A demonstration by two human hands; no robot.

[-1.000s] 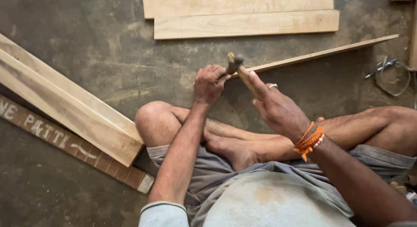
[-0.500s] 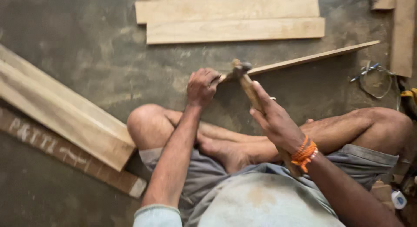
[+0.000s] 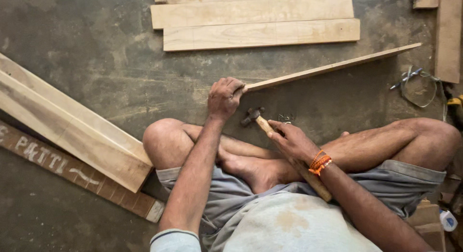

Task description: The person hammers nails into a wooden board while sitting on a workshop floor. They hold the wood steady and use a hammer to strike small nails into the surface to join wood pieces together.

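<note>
Item, partly obscured: wooden-handled hammer, its dark metal head resting on the concrete floor just below the strip end; mid-handle covered by the right hand, butt end emerging beyond the wrist over the lap. Small dark objects on the floor beside the hammer head, too small to identify. Wire loop and a thin tool at the right edge, indistinct. Flat boards at top cut off by the frame; long planks at left likewise cut off. Change since half a second ago: the hammer, then raised with its head at the strip end, now lies lowered to the floor; the left hand has kept its place. Principal piece: thin wooden strip, pale, long and narrow, set on edge, running from the left hand up toward the right. Grip: left hand's fingers curled closed around the strip's near end; right hand's fingers wrapped over the hammer handle. Person seated cross-legged, orange bead bracelet at right wrist.
</note>
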